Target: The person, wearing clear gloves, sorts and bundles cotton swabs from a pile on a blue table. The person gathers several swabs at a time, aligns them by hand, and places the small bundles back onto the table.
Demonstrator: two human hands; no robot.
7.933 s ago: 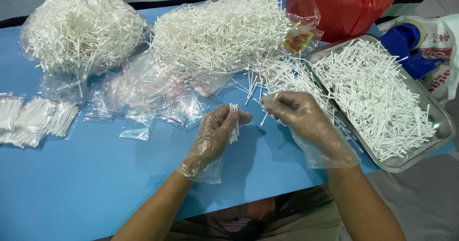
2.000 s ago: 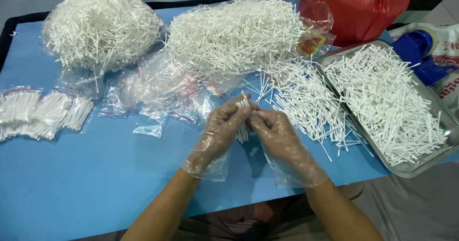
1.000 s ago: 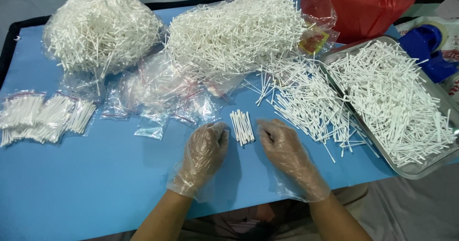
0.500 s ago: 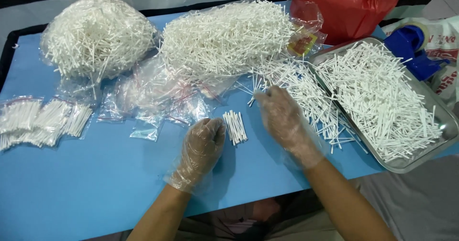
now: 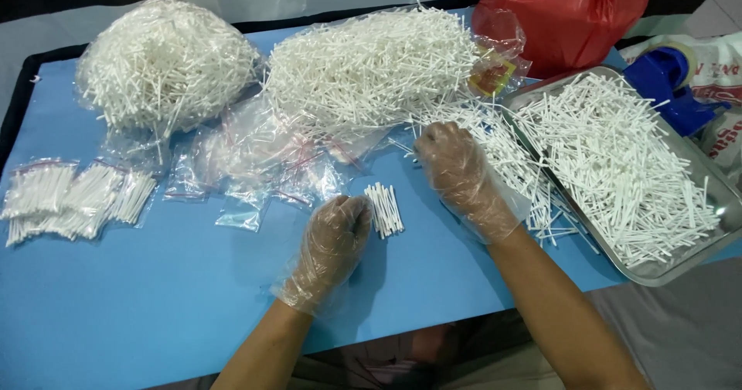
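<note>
Both hands wear thin clear plastic gloves. My left hand (image 5: 336,239) rests loosely curled on the blue table (image 5: 154,305), its fingers next to a small neat bundle of white cotton swabs (image 5: 384,210). Over the loose scatter of swabs (image 5: 506,154) to the right, my right hand (image 5: 456,166) has its fingertips down among them at the foot of a big open bag of swabs (image 5: 371,69). Whether it pinches any swab is hidden.
A second full bag of swabs (image 5: 166,61) sits at the back left. Empty small clear bags (image 5: 255,170) lie in the middle, filled packets (image 5: 73,200) at the left edge. A metal tray of swabs (image 5: 657,270) is at the right, a red bag (image 5: 572,15) behind it.
The bundle held between both hands was laid on the table. My right hand then moved away to the right into the loose swabs; my left hand stayed beside the bundle.
</note>
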